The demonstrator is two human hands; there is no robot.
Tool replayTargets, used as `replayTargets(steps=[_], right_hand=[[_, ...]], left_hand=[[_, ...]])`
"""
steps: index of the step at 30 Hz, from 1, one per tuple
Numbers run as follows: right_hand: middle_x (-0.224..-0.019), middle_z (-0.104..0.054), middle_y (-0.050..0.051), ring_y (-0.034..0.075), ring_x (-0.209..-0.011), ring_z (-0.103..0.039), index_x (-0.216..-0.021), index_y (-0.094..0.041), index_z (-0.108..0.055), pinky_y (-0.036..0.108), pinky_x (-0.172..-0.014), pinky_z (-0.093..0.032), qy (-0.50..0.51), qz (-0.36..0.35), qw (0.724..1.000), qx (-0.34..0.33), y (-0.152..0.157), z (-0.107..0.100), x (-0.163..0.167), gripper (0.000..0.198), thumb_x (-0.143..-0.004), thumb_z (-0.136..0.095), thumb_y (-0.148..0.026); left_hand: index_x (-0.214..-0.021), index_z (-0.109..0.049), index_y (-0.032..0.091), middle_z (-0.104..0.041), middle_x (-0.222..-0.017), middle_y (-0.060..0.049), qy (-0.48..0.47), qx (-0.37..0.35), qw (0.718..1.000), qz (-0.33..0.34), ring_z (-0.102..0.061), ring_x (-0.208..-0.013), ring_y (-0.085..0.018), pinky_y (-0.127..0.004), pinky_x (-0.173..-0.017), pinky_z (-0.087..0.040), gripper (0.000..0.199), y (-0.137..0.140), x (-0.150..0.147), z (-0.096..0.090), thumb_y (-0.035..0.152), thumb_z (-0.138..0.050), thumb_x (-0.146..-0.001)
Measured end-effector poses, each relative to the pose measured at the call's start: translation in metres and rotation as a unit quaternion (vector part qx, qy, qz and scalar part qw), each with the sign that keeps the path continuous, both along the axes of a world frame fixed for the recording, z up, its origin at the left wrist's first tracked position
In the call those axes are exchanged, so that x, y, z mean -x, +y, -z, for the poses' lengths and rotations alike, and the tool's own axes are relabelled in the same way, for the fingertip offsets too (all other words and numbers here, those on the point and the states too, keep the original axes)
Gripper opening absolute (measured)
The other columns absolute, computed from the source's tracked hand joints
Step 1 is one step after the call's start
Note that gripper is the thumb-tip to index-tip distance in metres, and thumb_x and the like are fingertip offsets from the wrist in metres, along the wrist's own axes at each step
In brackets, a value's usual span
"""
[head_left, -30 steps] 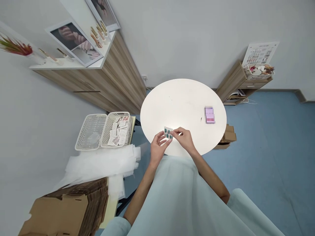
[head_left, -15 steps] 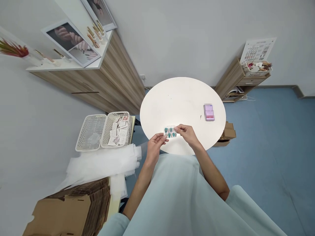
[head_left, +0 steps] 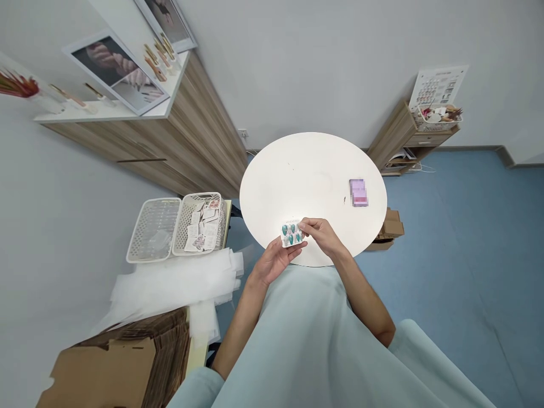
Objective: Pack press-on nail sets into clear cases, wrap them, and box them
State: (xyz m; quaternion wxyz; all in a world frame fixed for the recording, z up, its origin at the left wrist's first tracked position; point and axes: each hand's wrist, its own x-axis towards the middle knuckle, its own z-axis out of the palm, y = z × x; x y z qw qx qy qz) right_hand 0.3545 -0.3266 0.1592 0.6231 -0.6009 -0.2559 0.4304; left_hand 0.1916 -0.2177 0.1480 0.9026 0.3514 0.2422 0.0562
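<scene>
A small card of press-on nails [head_left: 291, 233], with teal and pale glittery nails in two rows, is held over the near edge of the round white table [head_left: 314, 164]. My left hand [head_left: 275, 259] supports it from below and the left, palm turned up, with the fingers under the card. The thumb and fingers of my right hand [head_left: 319, 233] pinch the card's upper right corner. Farther right on the table lies a purple and pink box [head_left: 359, 192], its print blurred.
To the left stand white baskets, one with clear plastic pieces [head_left: 155, 229], one with cards and packets [head_left: 202, 226]. White mesh sheets [head_left: 174, 286] and flattened cardboard boxes [head_left: 110, 362] lie nearer. A wooden cabinet [head_left: 204, 130] and a small shelf [head_left: 393, 136] flank the table.
My left hand has turned palm up and slid under the card, which is now tilted more toward me. My right hand keeps its pinch at the corner. The view has shifted slightly.
</scene>
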Motion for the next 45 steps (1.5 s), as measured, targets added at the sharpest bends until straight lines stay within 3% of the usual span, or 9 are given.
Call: replayTargets(steps=[5,9,12,20,26,31,37,41,45], right_hand=[[-0.084,-0.07,0.003,0.018,-0.076,-0.057,-0.079,-0.023,-0.074,0.032,-0.071,-0.047,0.001,0.097,0.995,0.026,0.0,0.005,0.002,0.041,-0.078,-0.082,-0.064],[-0.084,-0.07,0.003,0.019,-0.078,-0.058,-0.078,-0.023,-0.073,0.033,-0.072,-0.049,-0.024,0.099,0.994,0.025,-0.004,0.0,0.005,0.04,-0.081,-0.079,-0.063],[-0.097,-0.074,0.005,0.021,-0.086,-0.061,-0.093,-0.024,-0.077,0.033,-0.074,-0.051,-0.048,0.092,0.994,0.034,-0.005,-0.006,0.012,0.04,-0.083,-0.076,-0.063],[-0.099,-0.074,0.006,0.021,-0.091,-0.066,-0.093,-0.024,-0.077,0.033,-0.074,-0.051,-0.127,0.096,0.987,0.031,0.002,-0.015,0.035,0.03,-0.088,-0.074,-0.054],[-0.088,-0.073,0.003,0.018,-0.079,-0.065,-0.083,-0.023,-0.075,0.031,-0.068,-0.048,-0.18,0.13,0.973,0.061,0.001,-0.01,0.04,0.019,-0.086,-0.074,-0.042],[-0.085,-0.071,0.002,0.018,-0.077,-0.063,-0.078,-0.022,-0.072,0.031,-0.065,-0.046,-0.158,0.138,0.976,0.064,-0.003,-0.004,0.031,0.021,-0.087,-0.069,-0.041],[-0.086,-0.072,0.003,0.019,-0.081,-0.062,-0.078,-0.021,-0.072,0.031,-0.067,-0.046,-0.102,0.107,0.988,0.043,-0.005,0.002,0.029,0.028,-0.085,-0.072,-0.048],[-0.085,-0.071,0.003,0.019,-0.081,-0.061,-0.079,-0.022,-0.073,0.032,-0.071,-0.048,-0.054,0.079,0.995,0.019,-0.007,0.0,0.032,0.029,-0.086,-0.074,-0.05],[-0.084,-0.07,0.003,0.018,-0.08,-0.061,-0.081,-0.022,-0.073,0.032,-0.072,-0.048,-0.023,0.03,0.999,-0.014,-0.008,-0.005,0.035,0.032,-0.09,-0.073,-0.053]], left_hand=[[-0.116,-0.074,0.02,-0.073,-0.137,-0.015,0.017,-0.002,0.998,-0.065,-0.068,-0.129,-0.038,-0.042,-0.103,-0.056,0.061,-0.001,0.002,0.005,0.058,-0.093,-0.071],[-0.109,-0.069,0.02,-0.074,-0.132,-0.015,0.035,-0.021,0.994,-0.104,-0.07,-0.127,-0.034,-0.041,-0.103,-0.055,0.056,-0.001,0.004,0.008,0.054,-0.093,-0.072],[-0.103,-0.065,0.022,-0.076,-0.126,-0.012,0.06,-0.075,0.986,-0.135,-0.07,-0.125,-0.033,-0.042,-0.104,-0.054,0.05,-0.003,0.005,0.009,0.05,-0.093,-0.073],[-0.1,-0.06,0.022,-0.074,-0.128,-0.013,0.103,-0.229,0.941,-0.226,-0.072,-0.116,-0.026,-0.044,-0.105,-0.053,0.048,-0.014,0.003,0.005,0.039,-0.095,-0.071],[-0.103,-0.062,0.021,-0.072,-0.127,-0.013,0.111,-0.313,0.908,-0.256,-0.07,-0.115,-0.025,-0.039,-0.096,-0.057,0.051,-0.023,0.004,0.007,0.039,-0.096,-0.069],[-0.102,-0.067,0.019,-0.075,-0.099,-0.007,0.131,-0.262,0.916,-0.274,-0.072,-0.097,-0.021,-0.034,-0.086,-0.057,0.047,-0.021,0.013,0.009,0.044,-0.093,-0.072],[-0.097,-0.066,0.019,-0.076,-0.093,-0.005,0.131,-0.183,0.945,-0.239,-0.071,-0.086,-0.017,-0.028,-0.074,-0.054,0.047,-0.016,0.025,0.009,0.044,-0.096,-0.069],[-0.11,-0.069,0.02,-0.078,-0.109,-0.008,0.078,-0.087,0.976,-0.181,-0.073,-0.098,-0.019,-0.031,-0.086,-0.057,0.053,-0.013,0.032,0.006,0.044,-0.096,-0.071],[-0.126,-0.071,0.019,-0.073,-0.132,-0.016,-0.003,-0.014,0.998,-0.053,-0.07,-0.123,-0.033,-0.042,-0.101,-0.056,0.068,-0.014,0.038,-0.001,0.057,-0.092,-0.075]])
